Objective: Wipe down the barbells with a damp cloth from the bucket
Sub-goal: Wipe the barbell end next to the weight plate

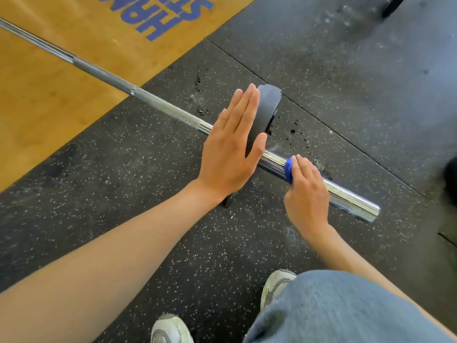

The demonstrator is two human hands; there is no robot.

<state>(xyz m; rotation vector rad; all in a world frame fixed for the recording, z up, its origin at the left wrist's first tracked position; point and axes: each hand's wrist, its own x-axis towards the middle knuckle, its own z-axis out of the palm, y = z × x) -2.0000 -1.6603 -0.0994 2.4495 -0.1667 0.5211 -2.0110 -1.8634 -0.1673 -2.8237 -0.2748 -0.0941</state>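
Note:
A chrome barbell (158,107) lies across the floor from the upper left to the lower right. A dark grey weight plate (268,105) sits on it where the shaft meets the shiny sleeve (351,200). My left hand (230,149) is flat with straight fingers, its palm pressed against the near face of the plate. My right hand (306,191) is curled over the sleeve and grips a blue cloth (288,170) against the metal; only a small fold of the cloth shows past my fingers.
Black speckled rubber mats (148,181) cover the floor, with a wooden platform (49,78) bearing blue letters at the upper left. My grey shoes (277,285) and a denim-clad knee (346,310) are at the bottom. A dark object (393,6) lies at the top right.

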